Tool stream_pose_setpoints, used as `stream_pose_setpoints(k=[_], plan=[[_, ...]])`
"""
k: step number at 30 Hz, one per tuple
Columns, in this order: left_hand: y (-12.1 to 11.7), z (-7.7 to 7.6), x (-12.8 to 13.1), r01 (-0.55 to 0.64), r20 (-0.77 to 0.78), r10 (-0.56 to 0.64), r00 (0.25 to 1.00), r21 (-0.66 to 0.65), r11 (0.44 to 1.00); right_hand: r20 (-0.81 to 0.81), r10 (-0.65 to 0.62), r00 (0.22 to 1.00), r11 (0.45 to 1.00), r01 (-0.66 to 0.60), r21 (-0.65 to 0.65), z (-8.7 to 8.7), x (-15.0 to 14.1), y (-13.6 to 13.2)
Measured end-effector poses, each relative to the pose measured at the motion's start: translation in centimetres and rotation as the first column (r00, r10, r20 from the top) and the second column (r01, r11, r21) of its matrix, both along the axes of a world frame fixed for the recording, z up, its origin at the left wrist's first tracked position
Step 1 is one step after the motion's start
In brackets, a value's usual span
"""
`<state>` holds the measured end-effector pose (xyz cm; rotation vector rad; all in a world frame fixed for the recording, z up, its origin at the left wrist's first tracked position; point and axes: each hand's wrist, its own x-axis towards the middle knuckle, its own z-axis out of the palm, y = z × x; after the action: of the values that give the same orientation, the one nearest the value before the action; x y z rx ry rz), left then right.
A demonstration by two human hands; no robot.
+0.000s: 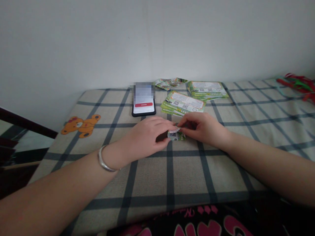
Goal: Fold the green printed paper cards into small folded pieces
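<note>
Between my two hands, low over the checked cloth, is a small folded paper flyer [176, 135] with green print and a QR code. My left hand [150, 134], a silver bangle at its wrist, grips the flyer's left side with fingers on top and thumb at the near edge. On the other side my right hand [203, 129] pinches the upper right edge between thumb and forefinger. Just beyond my hands lies a fanned stack of green-and-white flyers [183, 103]. Part of the flyer's folds is hidden under my fingers.
A phone [144, 109] with a lit screen lies beyond my left hand. Behind it are folded paper pieces [169, 83] and another flyer stack [208, 89]. A bear picture [81, 126] is at left, red and green items [299, 85] at far right. A wall [157, 39] borders the table.
</note>
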<state>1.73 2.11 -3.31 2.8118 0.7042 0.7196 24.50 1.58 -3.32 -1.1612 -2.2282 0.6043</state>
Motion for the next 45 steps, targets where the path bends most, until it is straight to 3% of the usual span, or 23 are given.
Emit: stream_pose_setpoints(k=[5, 10, 15, 23, 35, 45], plan=[[-0.2, 0.2, -0.2, -0.089, -0.039, 0.092, 0.995, 0.068, 0.994, 0.104, 0.021, 0.994, 0.992, -0.033, 0.118, 0.4, 0.3, 0.1], [-0.3, 0.0, -0.4, -0.182, -0.005, 0.182, 0.983, 0.009, 0.983, 0.109, 0.024, 0.994, 0.988, -0.040, 0.146, 0.5, 0.2, 0.1], [0.2, -0.3, -0.5, -0.129, 0.012, 0.129, 0.992, 0.056, 0.990, 0.092, 0.064, 0.994, 0.961, -0.087, 0.263, 0.6, 0.2, 0.2], [0.7, -0.5, -0.9, -0.066, 0.024, 0.064, 0.998, 0.089, 0.994, 0.176, -0.002, 0.984, 0.969, -0.042, 0.242, 0.3, 0.3, 0.3], [1.0, -0.7, -1.2, 0.079, -0.106, -0.061, 0.992, 0.171, 0.982, 0.300, 0.186, 0.936, 0.897, -0.287, 0.337, 0.3, 1.1, 0.9], [1.2, -0.6, -1.2, 0.149, -0.202, -0.097, 0.975, 0.261, 0.954, 0.393, 0.178, 0.902, 0.886, -0.321, 0.335, 0.5, 1.0, 0.7]])
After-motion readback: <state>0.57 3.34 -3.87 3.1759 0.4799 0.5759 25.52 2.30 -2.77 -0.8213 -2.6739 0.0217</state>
